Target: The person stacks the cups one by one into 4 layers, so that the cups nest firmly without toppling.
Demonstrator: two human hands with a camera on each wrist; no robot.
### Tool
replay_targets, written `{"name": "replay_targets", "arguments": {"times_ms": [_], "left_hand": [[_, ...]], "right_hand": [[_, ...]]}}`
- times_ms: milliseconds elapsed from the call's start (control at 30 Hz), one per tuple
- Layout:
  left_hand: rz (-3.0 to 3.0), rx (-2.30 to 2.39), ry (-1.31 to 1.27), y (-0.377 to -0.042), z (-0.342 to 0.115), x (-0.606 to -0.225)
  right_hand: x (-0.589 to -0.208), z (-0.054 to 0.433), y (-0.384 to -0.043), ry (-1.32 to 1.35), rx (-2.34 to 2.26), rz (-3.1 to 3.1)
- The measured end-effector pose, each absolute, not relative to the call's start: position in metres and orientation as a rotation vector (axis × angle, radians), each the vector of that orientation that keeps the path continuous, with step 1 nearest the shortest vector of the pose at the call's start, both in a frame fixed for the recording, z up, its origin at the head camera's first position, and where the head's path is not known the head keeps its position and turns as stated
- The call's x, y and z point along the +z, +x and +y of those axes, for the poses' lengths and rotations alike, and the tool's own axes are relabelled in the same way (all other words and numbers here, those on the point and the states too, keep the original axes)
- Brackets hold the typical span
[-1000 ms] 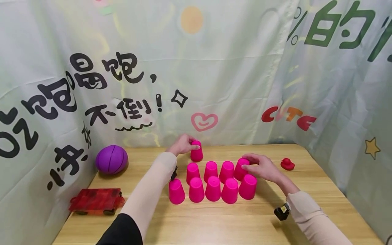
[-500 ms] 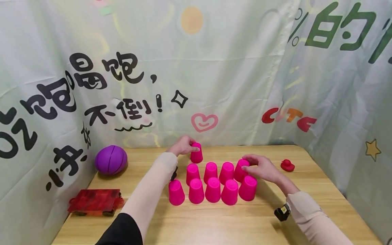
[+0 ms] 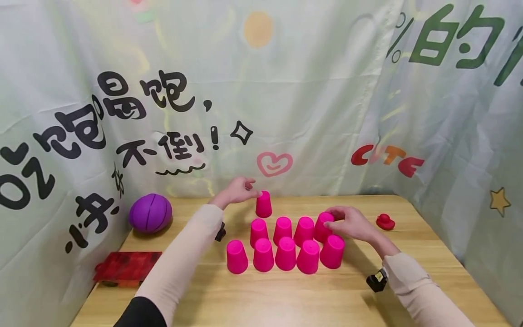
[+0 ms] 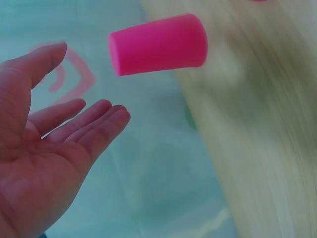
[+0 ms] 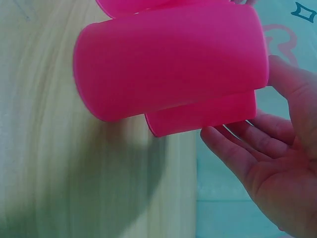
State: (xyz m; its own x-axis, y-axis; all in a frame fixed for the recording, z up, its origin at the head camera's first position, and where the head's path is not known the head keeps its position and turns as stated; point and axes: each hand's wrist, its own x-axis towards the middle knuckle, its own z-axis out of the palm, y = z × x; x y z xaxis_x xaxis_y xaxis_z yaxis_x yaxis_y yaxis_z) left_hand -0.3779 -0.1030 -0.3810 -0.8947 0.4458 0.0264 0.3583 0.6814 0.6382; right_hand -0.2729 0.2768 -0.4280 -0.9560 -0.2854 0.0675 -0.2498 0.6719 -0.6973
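Note:
Several pink cups stand upside down on the table in two rows. Apart at the back left is a single pink cup [image 3: 263,206]. My left hand [image 3: 237,190] is beside its top, fingers loosely extended; the left wrist view has a gap between that hand [image 4: 54,153] and the cup [image 4: 161,45]. At the back row's right end, my right hand [image 3: 354,223] holds a cup [image 3: 320,227] between thumb and fingers. In the right wrist view, a nearer front-row cup [image 5: 168,62] partly hides the held cup [image 5: 208,115].
A purple ball [image 3: 150,213] lies at the back left of the wooden table [image 3: 261,299]. In front of it sits a red toy car [image 3: 126,268], partly behind my left sleeve. A small red toy [image 3: 385,221] is at the right. Printed curtains [image 3: 318,109] enclose the back and sides.
My left hand has let go of the back cup and drawn slightly left, its fingers opening. That cup stays standing. My right hand keeps its place on its cup.

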Motion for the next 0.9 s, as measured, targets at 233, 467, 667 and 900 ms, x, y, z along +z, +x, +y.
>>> {"name": "replay_targets", "arguments": {"times_ms": [233, 467, 667, 900], "left_hand": [[2.724, 1.112, 0.733, -0.359, -0.126, -0.378], [2.706, 1.150, 0.756, -0.329, -0.142, -0.392], [2.686, 1.188, 0.770, -0.311, -0.154, -0.402], [2.654, 1.213, 0.767, -0.287, -0.170, -0.413]], "right_hand": [[-0.405, 0.273, -0.282, -0.429, -1.148, 2.888], [-0.390, 0.261, -0.298, -0.478, -1.176, 2.880], [-0.378, 0.245, -0.316, -0.489, -1.161, 2.887], [-0.374, 0.226, -0.329, -0.442, -1.170, 2.848]]}}
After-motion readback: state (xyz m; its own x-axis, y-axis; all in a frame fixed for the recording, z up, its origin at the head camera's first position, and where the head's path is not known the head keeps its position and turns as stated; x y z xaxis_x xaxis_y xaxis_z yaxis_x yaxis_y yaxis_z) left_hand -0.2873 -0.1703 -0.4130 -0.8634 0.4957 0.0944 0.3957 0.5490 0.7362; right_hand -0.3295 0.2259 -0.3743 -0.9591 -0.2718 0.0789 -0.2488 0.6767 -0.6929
